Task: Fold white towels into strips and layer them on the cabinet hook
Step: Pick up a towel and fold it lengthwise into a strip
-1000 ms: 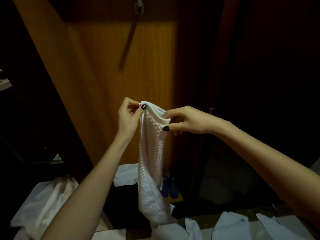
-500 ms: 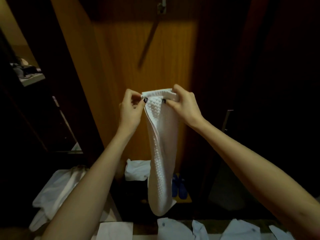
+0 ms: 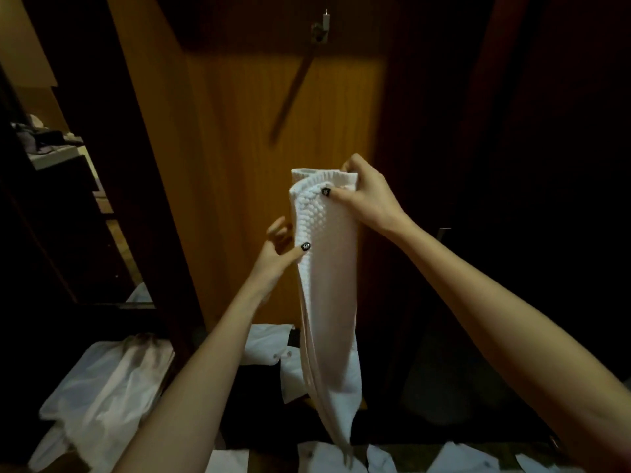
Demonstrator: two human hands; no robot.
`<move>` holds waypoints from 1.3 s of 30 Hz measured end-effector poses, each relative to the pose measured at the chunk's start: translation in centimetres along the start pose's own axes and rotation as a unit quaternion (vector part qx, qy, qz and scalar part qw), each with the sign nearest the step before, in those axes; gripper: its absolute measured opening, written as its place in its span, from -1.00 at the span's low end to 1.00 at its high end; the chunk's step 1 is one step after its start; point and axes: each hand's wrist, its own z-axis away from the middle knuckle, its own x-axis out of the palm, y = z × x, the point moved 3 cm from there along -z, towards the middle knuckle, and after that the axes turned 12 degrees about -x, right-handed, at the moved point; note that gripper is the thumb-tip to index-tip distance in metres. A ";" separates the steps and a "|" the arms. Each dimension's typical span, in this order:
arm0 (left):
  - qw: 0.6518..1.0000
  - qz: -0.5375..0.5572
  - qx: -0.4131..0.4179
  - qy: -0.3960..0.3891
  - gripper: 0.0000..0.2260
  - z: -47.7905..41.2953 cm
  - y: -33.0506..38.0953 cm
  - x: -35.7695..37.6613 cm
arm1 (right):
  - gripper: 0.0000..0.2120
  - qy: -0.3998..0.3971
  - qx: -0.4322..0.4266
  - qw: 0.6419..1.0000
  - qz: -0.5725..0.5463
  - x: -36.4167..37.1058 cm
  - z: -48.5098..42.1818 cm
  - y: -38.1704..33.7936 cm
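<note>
While it hung in front of the wooden cabinet door (image 3: 239, 172), the white towel (image 3: 329, 295) was one long narrow strip, folded lengthwise, its bumpy weave facing the camera near the top and its layered edges running down the left side. The right hand (image 3: 370, 196) held the top hem in a tight grip, thumb in front and fingers behind. The left hand (image 3: 275, 259) sat lower, thumb on the strip's left edge, fingers spread loosely; whether that grip closed on cloth could not be told. One metal hook (image 3: 322, 27) stood high on the door, well above the towel. Several white cloths (image 3: 102, 387) lay below, too dim to count.
</note>
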 end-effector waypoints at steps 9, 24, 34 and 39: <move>0.979 0.084 0.001 -0.185 -0.83 -0.7 4.2 2.3 | -0.72 -0.067 0.069 0.983 -0.158 -3.4 1.2 1.2; 0.994 0.079 0.066 -0.024 -0.83 -1.0 7.8 3.7 | -0.65 0.099 0.144 0.951 -0.256 0.9 7.7 3.7; 0.983 -0.087 0.117 0.109 -0.75 2.2 -7.3 3.9 | -0.66 0.190 0.103 0.954 -0.209 0.5 2.9 3.8; 0.992 -0.017 0.033 0.122 -0.73 0.9 -7.1 4.5 | -0.35 0.193 0.029 0.966 -0.170 -0.4 1.5 3.1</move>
